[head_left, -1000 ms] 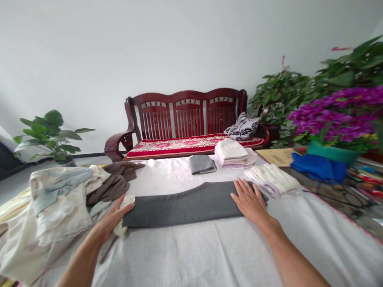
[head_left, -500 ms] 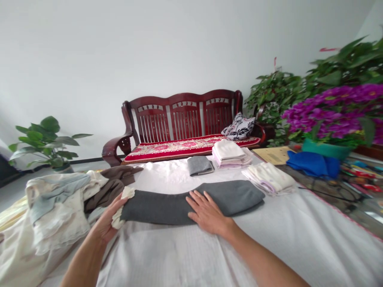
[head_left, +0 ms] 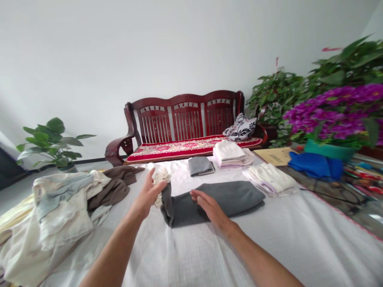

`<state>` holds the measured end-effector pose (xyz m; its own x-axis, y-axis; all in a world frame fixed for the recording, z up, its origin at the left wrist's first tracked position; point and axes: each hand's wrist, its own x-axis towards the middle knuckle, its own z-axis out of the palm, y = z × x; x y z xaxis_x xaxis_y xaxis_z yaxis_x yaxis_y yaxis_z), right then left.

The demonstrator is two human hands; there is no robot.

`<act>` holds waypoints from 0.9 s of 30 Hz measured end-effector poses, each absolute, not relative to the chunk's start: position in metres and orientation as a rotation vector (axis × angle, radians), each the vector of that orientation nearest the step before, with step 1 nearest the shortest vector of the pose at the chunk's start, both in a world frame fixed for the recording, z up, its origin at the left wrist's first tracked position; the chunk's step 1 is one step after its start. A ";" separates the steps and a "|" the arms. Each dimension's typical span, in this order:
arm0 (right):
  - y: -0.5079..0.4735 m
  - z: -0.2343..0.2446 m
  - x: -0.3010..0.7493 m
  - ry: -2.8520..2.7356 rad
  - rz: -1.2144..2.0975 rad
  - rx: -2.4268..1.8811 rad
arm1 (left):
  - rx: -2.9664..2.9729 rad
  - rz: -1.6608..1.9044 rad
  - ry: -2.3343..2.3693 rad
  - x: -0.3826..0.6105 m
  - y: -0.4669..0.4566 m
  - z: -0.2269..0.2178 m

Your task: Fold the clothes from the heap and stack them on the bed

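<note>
A pair of dark grey trousers (head_left: 227, 199), folded lengthwise into a long strip, lies across the white sheet. Its narrow left end has a cream ruffled cuff (head_left: 161, 179). My left hand (head_left: 147, 193) grips that cuff, holding the end up off the sheet and bent over towards the right. Over the middle of the strip is my right hand (head_left: 211, 206), fingers stretched out and close together, its edge at the cloth. Whether its palm presses down is hard to see.
Loose clothes (head_left: 64, 211) lie heaped at the left. Beyond the trousers are a small folded grey garment (head_left: 200, 165), a folded white stack (head_left: 230, 154) and another folded white pile (head_left: 269, 178). A wooden bench (head_left: 182, 119) stands behind; purple flowers (head_left: 335, 111) are at right.
My left hand has lifted the cuffed end and carried it right, so the strip is doubling over. My right hand has turned from lying flat to resting more on its edge.
</note>
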<state>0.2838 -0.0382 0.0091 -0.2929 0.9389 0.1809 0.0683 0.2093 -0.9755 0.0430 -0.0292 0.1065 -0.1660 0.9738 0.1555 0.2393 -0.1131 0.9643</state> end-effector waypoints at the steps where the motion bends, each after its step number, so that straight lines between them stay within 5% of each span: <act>1: -0.037 0.009 0.283 -1.442 1.345 -0.915 | 1.434 1.282 1.453 0.054 -0.028 0.104; 6: -0.033 0.012 0.281 -1.088 1.664 -0.750 | 1.424 1.065 1.218 0.091 -0.033 0.091; 12: -0.028 0.024 0.297 -1.073 1.710 -0.760 | 1.633 1.265 1.418 0.067 -0.030 0.055; 19: -0.030 0.023 0.295 -1.058 1.585 -0.856 | 2.330 0.894 1.536 0.082 -0.043 0.004; 27: -0.021 0.017 0.294 -1.026 1.244 -1.234 | 2.725 0.585 1.346 0.095 -0.052 0.005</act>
